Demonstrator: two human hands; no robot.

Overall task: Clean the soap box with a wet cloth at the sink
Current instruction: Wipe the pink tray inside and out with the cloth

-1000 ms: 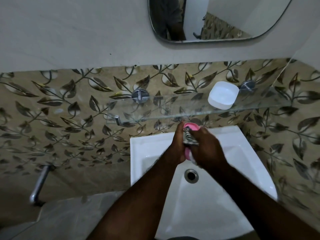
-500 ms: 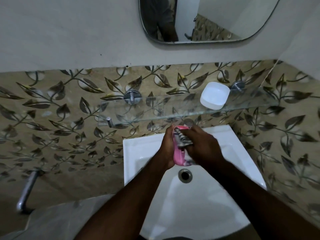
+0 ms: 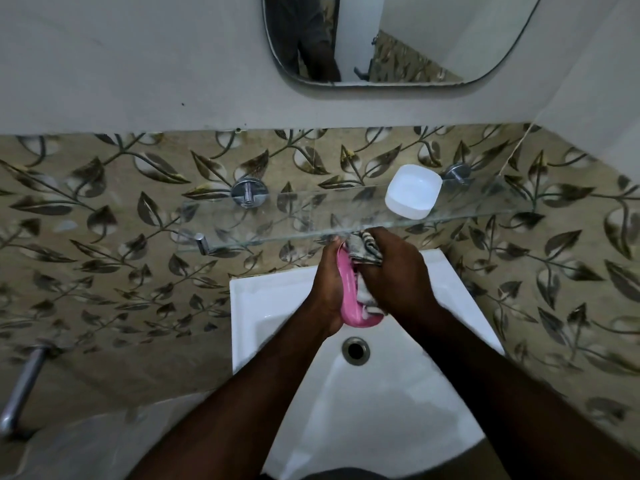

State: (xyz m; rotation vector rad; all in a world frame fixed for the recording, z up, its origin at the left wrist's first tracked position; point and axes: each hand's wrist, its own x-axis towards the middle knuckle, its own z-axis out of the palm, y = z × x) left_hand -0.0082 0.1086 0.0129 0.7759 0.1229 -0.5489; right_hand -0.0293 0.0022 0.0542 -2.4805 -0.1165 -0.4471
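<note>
Over the back of the white sink [image 3: 277,299], my left hand [image 3: 327,285] grips a pink soap box [image 3: 348,296], held on edge with its hollow side turned right. My right hand [image 3: 398,275] clutches a grey-and-white patterned cloth [image 3: 365,251] and presses it into the box. Part of the cloth bunches above the box, and more shows at its lower end. The inside of the box is mostly hidden by the cloth and my fingers.
A glass shelf [image 3: 277,216] runs just above my hands, carrying a white plastic lid or tray [image 3: 412,195]. The sink drain [image 3: 355,350] lies below the hands. A mirror [image 3: 415,39] hangs above, and a chrome pipe [image 3: 20,389] sticks out at the far left.
My right hand has moved with the cloth along the box, from its lower part up toward its top end. More of the pink box now shows. The camera view shifted slightly.
</note>
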